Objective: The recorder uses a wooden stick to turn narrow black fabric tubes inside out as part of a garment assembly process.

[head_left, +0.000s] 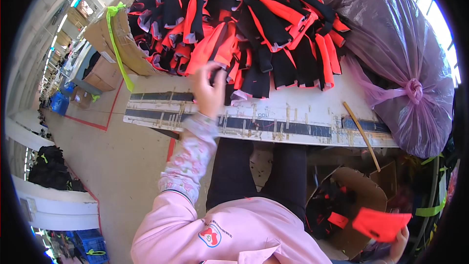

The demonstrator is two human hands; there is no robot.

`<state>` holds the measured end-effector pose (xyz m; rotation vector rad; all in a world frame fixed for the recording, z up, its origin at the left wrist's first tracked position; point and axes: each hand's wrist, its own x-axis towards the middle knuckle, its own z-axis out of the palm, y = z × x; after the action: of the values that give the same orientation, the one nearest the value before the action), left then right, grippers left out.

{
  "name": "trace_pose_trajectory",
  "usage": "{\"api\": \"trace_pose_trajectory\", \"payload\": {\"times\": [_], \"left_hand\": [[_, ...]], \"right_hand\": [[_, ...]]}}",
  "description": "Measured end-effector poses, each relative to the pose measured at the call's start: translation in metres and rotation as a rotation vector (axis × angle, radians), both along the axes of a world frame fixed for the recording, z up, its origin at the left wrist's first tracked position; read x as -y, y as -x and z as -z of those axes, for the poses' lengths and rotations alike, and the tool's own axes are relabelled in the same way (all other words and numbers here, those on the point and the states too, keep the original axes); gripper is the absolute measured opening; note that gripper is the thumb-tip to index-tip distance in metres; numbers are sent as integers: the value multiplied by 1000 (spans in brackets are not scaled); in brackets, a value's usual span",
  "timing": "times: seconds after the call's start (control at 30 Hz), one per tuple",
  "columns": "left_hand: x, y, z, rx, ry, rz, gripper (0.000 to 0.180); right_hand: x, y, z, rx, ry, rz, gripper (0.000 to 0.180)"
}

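My left hand (209, 90) is over the front edge of a heap of black and orange fabric pieces (288, 24) on the table. Its thumb and fingers are curved and apart, by the lower end of an orange piece (215, 49); black shows in the gap between them. Low on the right, my right hand (401, 244) grips the edge of a flat orange fabric piece (378, 225). That piece hangs beside an open cardboard box (364, 190) with black and orange pieces (332, 205) inside. Most of the right hand's fingers are hidden by the cloth and the dim light.
The white table (312, 110) has a worn, taped front edge. A thin wooden stick (361, 137) juts over that edge. At the right bulges a knotted purple plastic bag (395, 44). A torn cardboard carton (129, 44) with a neon-yellow strip (115, 44) stands against the heap's left.
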<state>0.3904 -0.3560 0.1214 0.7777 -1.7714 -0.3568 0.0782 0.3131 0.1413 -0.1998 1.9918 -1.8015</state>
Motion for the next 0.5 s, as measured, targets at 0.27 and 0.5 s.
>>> {"api": "trace_pose_trajectory", "payload": {"times": [0.27,0.5], "left_hand": [[118,-46,-11,662,-185,-182,60],[61,-43,-37,-274,-501,512,32]], "right_hand": [[-38,31,67,-312,-918,-136,30],[144,15,84,-372,-658,-508,42]]}}
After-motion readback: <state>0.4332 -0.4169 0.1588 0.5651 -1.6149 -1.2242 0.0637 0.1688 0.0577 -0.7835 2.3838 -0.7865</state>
